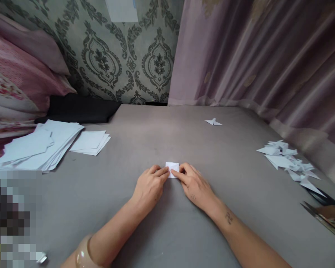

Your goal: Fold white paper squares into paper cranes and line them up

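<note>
A small white square of folded paper [172, 166] lies flat on the grey cloth surface, between my two hands. My left hand [152, 184] presses its fingertips onto the paper's left side, fingers close together. On the opposite side, my right hand [197, 186] has its thumb laid on the paper and its index finger bent at the right edge. The fingertips cover parts of both side edges, so the folds there are hidden.
Stacks of white paper sheets [39, 145] and smaller squares [89, 141] lie left, before a black cloth [80, 108]. One folded paper bird [213, 121] rests far off. Several more folded papers [290, 160] are heaped right, near metal scissors [318, 214]. A curtain [240, 56] borders the right.
</note>
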The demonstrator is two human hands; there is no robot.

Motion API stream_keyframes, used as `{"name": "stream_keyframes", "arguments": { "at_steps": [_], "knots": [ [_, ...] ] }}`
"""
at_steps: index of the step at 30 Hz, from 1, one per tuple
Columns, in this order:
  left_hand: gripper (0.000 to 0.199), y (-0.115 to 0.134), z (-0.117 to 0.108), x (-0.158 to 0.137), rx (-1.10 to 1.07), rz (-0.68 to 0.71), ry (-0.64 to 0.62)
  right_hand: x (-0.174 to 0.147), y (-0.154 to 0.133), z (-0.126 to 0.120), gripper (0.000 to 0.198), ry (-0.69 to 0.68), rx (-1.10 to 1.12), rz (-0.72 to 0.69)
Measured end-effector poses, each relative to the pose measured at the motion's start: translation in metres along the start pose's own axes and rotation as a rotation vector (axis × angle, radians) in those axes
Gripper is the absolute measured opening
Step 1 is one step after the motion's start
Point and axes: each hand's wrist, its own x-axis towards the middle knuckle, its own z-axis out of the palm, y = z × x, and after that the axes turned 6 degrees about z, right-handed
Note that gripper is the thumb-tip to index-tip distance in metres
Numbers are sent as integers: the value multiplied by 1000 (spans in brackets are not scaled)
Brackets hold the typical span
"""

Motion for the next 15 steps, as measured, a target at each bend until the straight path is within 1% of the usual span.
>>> {"name": "stream_keyframes", "arguments": {
  "at_steps": [3, 7, 11, 13, 15],
  "knots": [
    [31, 0, -5, -1, -38, -28, 40, -4, 6, -4, 42, 5, -39, 6],
    [28, 0, -7, 2, -144, -105, 122, -10, 9, -9, 42, 18, 0, 42],
    [12, -5, 0, 5, -254, -226, 212, -11, 5, -11, 29, 40, 41, 110],
    [13, -7, 6, 5, -268, -264, 239, -10, 3, -10, 23, 57, 49, 135],
    [19, -9, 10, 4, -259, -275, 258, -9, 1, -9, 20, 69, 52, 139]
  ]
}}
